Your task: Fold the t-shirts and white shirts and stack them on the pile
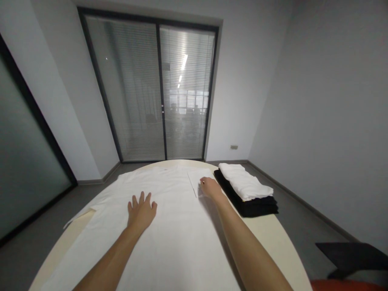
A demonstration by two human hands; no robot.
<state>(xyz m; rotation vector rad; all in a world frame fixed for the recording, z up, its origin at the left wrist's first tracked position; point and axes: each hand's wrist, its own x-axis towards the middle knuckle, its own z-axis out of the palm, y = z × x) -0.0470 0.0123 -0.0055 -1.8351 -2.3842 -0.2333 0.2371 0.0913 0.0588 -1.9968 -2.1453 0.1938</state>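
Observation:
A white T-shirt (176,234) lies spread over the table, its left sleeve (91,202) reaching to the table's left edge. My left hand (142,212) rests on the shirt with its fingers spread, pressing on the cloth and holding nothing. At the shirt's right side, my right hand (209,186) is closed, its fingers pinching the white cloth. Beside those fingers, a flap of the shirt (195,180) shows a straight edge and a thin shadow line. The fingertips of the right hand are partly hidden.
Right of my right hand stands a stack of folded black cloth (257,207) with a folded white garment (244,182) on top. The round, pale table (281,246) has a curved edge. A black chair part (354,254) is at the lower right. Glass doors (148,93) stand beyond.

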